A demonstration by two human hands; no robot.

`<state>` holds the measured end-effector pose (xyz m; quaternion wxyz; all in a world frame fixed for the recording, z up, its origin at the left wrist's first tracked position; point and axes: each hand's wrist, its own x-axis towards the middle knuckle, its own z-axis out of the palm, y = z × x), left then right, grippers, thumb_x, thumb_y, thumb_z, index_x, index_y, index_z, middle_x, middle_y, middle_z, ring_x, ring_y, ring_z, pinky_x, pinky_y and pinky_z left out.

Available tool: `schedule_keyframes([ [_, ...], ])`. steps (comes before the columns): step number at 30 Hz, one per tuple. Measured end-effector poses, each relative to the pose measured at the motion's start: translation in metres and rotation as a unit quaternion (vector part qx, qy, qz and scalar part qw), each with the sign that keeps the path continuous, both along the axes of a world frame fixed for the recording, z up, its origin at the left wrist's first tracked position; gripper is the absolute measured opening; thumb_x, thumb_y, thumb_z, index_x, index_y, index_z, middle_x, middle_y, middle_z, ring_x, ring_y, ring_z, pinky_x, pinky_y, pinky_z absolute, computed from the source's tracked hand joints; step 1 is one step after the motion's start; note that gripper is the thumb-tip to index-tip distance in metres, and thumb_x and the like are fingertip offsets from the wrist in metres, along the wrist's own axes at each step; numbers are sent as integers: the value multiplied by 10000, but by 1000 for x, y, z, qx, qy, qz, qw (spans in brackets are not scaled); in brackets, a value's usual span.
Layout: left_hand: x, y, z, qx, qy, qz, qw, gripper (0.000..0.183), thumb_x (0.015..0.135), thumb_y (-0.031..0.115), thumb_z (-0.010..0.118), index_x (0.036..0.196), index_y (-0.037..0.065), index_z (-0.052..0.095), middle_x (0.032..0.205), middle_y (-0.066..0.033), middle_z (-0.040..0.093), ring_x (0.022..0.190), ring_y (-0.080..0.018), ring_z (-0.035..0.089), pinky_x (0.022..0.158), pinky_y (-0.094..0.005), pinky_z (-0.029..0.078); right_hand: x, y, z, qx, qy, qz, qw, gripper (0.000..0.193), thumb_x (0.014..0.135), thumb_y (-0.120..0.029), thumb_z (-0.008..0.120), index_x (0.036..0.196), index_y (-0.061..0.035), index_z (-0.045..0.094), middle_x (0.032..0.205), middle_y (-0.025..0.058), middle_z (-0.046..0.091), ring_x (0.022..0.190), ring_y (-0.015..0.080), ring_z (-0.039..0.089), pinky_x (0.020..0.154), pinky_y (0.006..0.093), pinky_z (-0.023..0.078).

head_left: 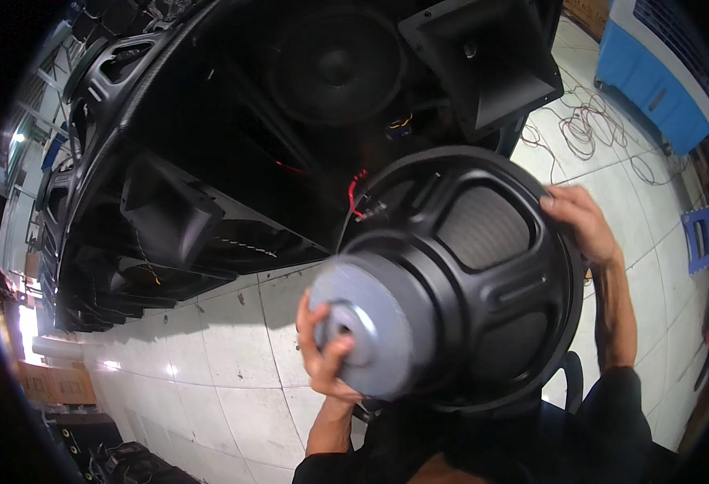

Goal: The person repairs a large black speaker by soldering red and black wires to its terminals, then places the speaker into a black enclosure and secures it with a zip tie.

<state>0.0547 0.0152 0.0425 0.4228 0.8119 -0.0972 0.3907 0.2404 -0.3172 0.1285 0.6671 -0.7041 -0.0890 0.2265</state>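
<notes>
A large black loudspeaker driver (483, 302) with a grey round magnet (379, 323) is held up in front of me, tilted so its back faces left. My left hand (326, 347) is closed around the magnet end, fingers near its centre hole. My right hand (584, 218) grips the rim of the frame at the upper right. Red wire (353, 198) runs to the terminals on the driver's left side. Just beyond stands an open black speaker cabinet (298, 181), with another round driver (338, 68) and a black horn (483, 60) at its far end.
More black cabinets line the left, one with a horn (169, 210). At the right are a blue and grey air cooler (661, 73), loose cable (592, 125) on the tiled floor (233, 403), and a blue stool (701, 239). Cardboard boxes (56, 383) sit far left.
</notes>
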Motion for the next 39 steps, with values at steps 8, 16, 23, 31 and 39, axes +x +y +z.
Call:
schedule_keyframes([
  [8, 5, 19, 78, -357, 5, 57, 932, 1047, 573, 776, 821, 1342, 98, 604, 1458, -257, 484, 1354, -421, 483, 1120, -537, 407, 17, 119, 144, -16, -425, 99, 900, 532, 1028, -428, 546, 818, 38, 692, 566, 109, 490, 518, 200, 535, 515, 360, 429],
  [16, -47, 14, 57, -458, 100, 59, 881, 1003, 636, 749, 764, 1363, 82, 582, 1473, -242, 480, 1365, -415, 475, 1136, -534, 387, 25, 162, 175, -63, -711, -101, 693, 645, 1010, -483, 570, 628, 36, 606, 633, 239, 632, 663, 420, 675, 684, 495, 554],
  [23, -76, -12, 19, -532, 195, 60, 822, 966, 690, 725, 714, 1382, 68, 562, 1486, -229, 476, 1374, -409, 469, 1151, -531, 370, 46, 126, 151, -108, -521, -2, 847, 532, 1038, -454, 566, 843, 19, 709, 611, 93, 584, 586, 198, 597, 622, 346, 501],
  [31, -72, -52, -32, -603, 293, 13, 742, 925, 753, 698, 657, 1403, 52, 540, 1500, -214, 472, 1384, -403, 461, 1168, -528, 351, 56, 103, 152, -79, -467, -76, 877, 417, 1008, -373, 645, 866, 1, 761, 668, 79, 664, 592, 143, 640, 601, 286, 525],
  [39, -83, -75, -68, -686, 332, -1, 648, 885, 815, 671, 600, 1425, 35, 517, 1514, -200, 468, 1394, -396, 454, 1184, -524, 331, 38, 115, 170, -76, -430, 32, 899, 413, 949, -197, 671, 638, 72, 642, 526, 227, 534, 471, 247, 528, 562, 412, 485],
])
